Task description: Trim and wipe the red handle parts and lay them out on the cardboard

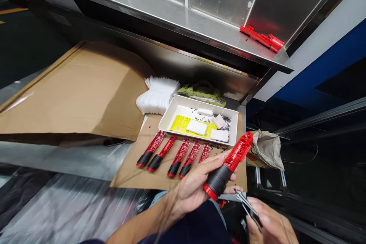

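Note:
My left hand (191,188) is closed around the black sleeve of a red-and-black plastic housing (228,164). Its open, ribbed red end points up and away to the right. Just below it, my right hand (270,219) pinches a slim metal tool with two prongs (246,203), like tweezers or small snips; the exact kind is unclear. The tool's tips lie near the housing's lower red rim. Beyond my left hand, several similar housings (179,158) lie in a row on a cardboard sheet (131,171), one partly hidden by that hand.
A white tray (162,122) holds white pads, a yellow label sheet and small black bits. Behind it are stacked white foam sleeves (158,95) and a green patterned pouch (203,93). A large cardboard piece (74,91) stands left. Another red housing (263,39) rests on the metal shelf (183,21).

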